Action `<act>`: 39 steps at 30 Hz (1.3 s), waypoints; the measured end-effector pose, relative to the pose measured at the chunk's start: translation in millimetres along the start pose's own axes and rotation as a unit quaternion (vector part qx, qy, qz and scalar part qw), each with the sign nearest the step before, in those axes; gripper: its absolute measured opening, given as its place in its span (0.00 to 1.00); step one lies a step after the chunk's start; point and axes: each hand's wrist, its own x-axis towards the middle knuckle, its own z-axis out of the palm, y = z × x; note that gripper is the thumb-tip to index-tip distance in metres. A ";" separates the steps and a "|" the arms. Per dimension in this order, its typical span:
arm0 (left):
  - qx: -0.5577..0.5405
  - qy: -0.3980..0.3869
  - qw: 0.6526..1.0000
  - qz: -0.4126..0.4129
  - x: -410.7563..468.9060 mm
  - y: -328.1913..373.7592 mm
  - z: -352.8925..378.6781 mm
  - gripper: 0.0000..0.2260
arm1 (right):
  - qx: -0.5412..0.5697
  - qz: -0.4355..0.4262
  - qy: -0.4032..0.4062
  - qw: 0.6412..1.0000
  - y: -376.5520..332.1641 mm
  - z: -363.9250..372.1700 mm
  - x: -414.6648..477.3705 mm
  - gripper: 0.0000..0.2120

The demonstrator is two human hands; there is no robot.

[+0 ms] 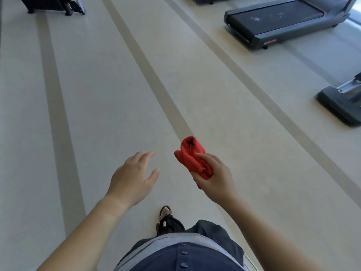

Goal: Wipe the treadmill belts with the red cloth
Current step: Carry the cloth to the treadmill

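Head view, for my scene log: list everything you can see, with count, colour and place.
treadmill: one, grey with black belt, top right
machine base: one, dark grey, right edge, cut off
black equipment: one, top left, cut off
floor: beige with darker stripes
red cloth: one, bunched, centre, in the right hand
foot: one, dark sandal, bottom centre
left hand: open, empty, left of the cloth
right hand: grips the cloth
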 end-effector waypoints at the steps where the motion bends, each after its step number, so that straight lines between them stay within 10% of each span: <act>1: 0.003 0.008 1.000 0.001 26.5 -1.4 -11.9 0.22 | -0.008 -0.012 0.006 1.000 -6.9 -0.3 26.6 0.23; 39: 0.054 -0.072 0.954 0.286 1053.7 398.0 -102.1 0.23 | 0.042 0.118 0.260 0.957 90.8 -382.0 913.3 0.22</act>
